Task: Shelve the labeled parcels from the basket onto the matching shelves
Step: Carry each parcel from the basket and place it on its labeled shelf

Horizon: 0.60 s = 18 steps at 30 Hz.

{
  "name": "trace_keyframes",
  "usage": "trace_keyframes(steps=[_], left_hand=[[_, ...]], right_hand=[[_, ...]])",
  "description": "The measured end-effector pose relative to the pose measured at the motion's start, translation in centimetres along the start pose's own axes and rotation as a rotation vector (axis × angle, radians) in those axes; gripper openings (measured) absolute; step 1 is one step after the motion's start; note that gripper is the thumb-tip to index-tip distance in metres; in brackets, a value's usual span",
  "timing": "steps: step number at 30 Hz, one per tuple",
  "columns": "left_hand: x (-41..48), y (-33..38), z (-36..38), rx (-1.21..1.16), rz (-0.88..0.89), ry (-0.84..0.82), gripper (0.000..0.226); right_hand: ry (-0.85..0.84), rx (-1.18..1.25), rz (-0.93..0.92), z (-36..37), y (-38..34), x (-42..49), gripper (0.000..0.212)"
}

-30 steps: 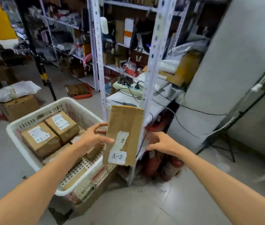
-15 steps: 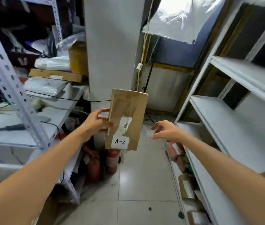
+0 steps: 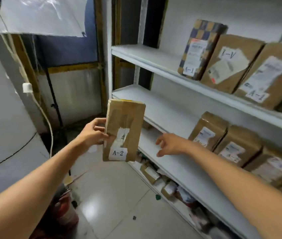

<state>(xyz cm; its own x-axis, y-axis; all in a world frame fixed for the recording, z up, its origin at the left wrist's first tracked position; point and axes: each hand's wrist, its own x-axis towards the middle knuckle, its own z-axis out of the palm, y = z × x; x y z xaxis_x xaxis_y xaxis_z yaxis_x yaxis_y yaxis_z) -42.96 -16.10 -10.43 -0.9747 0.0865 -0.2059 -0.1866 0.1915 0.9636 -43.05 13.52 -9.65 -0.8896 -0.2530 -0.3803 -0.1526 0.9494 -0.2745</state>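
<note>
My left hand grips the left edge of a brown parcel labelled A-2, held upright in front of a white shelf unit. My right hand hovers open, fingers spread, just over the middle shelf, holding nothing. Further right on that shelf stand several brown parcels marked A-2. The upper shelf carries parcels marked A-1. The basket is out of view.
Small parcels and clutter lie on the bottom shelf near the floor. A red fire extinguisher stands on the tiled floor at lower left. A grey pillar with a white cable runs down the left side.
The view has swung right from the basket and metal rack to the white shelves. My left hand still carries the A-2 parcel; my right hand has reached out over the middle shelf.
</note>
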Motion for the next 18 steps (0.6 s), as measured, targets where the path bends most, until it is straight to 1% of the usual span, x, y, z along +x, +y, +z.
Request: trace_keyframes(steps=[3, 7, 12, 18], left_hand=[[4.2, 0.5, 3.7, 0.026, 0.013, -0.133, 0.062], [8.9, 0.6, 9.0, 0.054, 0.031, -0.289, 0.061], [14.4, 0.9, 14.0, 0.083, 0.029, -0.396, 0.073], [21.7, 1.0, 17.1, 0.156, 0.064, -0.454, 0.073]], right_hand=[[0.021, -0.021, 0.098, 0.0, 2.7, -0.9, 0.061], [0.054, 0.039, 0.207, 0.3, 6.5, -0.6, 0.060], [0.089, 0.113, 0.296, 0.2, 11.7, 0.8, 0.061], [0.177, 0.281, 0.367, -0.4, 16.8, 3.7, 0.063]])
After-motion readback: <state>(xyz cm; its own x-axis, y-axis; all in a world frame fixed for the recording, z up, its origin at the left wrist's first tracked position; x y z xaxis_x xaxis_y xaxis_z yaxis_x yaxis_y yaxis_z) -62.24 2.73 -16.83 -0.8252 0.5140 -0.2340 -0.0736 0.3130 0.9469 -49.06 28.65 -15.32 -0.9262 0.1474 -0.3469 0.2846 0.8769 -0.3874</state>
